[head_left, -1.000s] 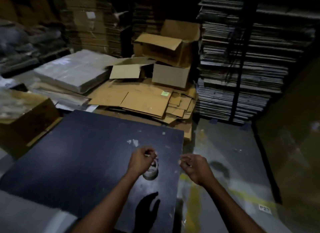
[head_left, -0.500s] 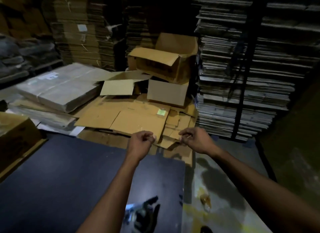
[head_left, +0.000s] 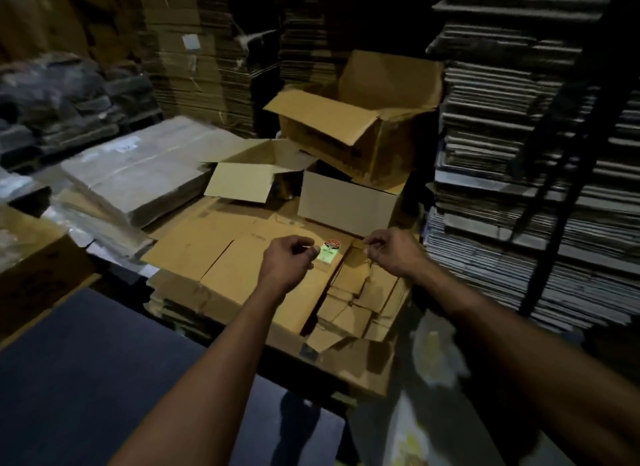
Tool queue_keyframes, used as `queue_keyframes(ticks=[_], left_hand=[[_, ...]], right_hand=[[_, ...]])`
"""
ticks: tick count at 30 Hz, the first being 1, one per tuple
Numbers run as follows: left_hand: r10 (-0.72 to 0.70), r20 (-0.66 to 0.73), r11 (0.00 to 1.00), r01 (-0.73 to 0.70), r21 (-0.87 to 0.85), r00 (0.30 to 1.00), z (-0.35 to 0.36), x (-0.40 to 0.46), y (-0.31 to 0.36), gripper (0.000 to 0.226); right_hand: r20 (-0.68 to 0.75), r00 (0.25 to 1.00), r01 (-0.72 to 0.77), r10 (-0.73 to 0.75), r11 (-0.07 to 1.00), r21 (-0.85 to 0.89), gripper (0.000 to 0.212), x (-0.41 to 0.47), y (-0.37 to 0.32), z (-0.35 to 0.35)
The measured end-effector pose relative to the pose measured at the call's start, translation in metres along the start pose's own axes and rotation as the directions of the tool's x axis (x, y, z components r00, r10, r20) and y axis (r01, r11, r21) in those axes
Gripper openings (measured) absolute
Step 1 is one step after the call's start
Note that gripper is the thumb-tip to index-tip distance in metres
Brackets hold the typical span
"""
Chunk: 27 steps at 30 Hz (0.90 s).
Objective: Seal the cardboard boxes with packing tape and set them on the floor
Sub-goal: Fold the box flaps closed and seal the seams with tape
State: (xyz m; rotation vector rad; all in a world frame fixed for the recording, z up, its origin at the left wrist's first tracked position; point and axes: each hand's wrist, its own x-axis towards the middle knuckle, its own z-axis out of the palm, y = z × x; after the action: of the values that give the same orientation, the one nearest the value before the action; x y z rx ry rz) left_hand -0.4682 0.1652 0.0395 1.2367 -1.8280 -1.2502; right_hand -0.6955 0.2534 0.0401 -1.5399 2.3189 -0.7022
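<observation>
My left hand (head_left: 287, 261) and my right hand (head_left: 391, 250) are held out side by side above a pile of flattened cardboard (head_left: 214, 254). Each pinches one end of a thin clear strip of tape (head_left: 311, 248), which barely shows in the dim light. A green label (head_left: 329, 254) lies on the cardboard between the hands. Behind them a large open box (head_left: 349, 119) leans on a pale closed box (head_left: 346, 205). A smaller box with raised flaps (head_left: 242, 181) stands to the left. The tape roll is out of view.
A dark table top (head_left: 86, 379) fills the lower left, with a brown box (head_left: 31, 268) at its left edge. A plastic-wrapped bundle (head_left: 138, 174) lies further back. Tall stacks of flat cardboard (head_left: 519, 188) wall the right and the back. Grey floor (head_left: 398, 431) shows at the lower right.
Both hands lifted from the tape roll on the table and moved forward over the cardboard pile, drawing apart. The view tilted up, so the roll dropped out of sight.
</observation>
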Motion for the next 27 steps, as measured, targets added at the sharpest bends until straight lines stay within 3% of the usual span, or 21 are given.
queue_keyframes(ticks=[5,13,19,21,24,27], left_hand=[[0.007,0.009,1.000,-0.007,-0.018,1.000,0.015,0.042,-0.002,0.018],[-0.087,-0.070,0.994,0.091,0.059,0.994,0.054,0.192,-0.008,0.016],[-0.155,-0.025,0.988,0.156,0.020,0.988,0.083,0.282,0.000,0.012],[-0.165,-0.014,0.986,0.166,0.008,0.986,0.088,0.296,-0.003,0.010],[-0.185,-0.029,0.983,0.185,-0.021,0.982,0.087,0.306,-0.011,0.011],[-0.214,-0.067,0.975,0.209,-0.072,0.975,0.076,0.300,-0.026,0.011]], right_hand=[[0.056,0.998,0.005,-0.001,0.997,-0.079,0.020,0.045,0.026,0.000],[0.122,0.993,0.026,0.004,0.970,-0.240,0.062,0.290,0.066,0.041],[0.211,0.977,0.107,-0.022,0.911,-0.398,0.053,0.382,0.062,0.079],[0.247,0.969,0.143,-0.012,0.842,-0.520,0.046,0.384,0.062,0.080],[0.419,0.905,0.336,-0.074,0.730,-0.596,0.044,0.378,0.061,0.078],[0.209,0.978,0.125,-0.004,0.811,-0.572,0.022,0.366,0.041,0.075]])
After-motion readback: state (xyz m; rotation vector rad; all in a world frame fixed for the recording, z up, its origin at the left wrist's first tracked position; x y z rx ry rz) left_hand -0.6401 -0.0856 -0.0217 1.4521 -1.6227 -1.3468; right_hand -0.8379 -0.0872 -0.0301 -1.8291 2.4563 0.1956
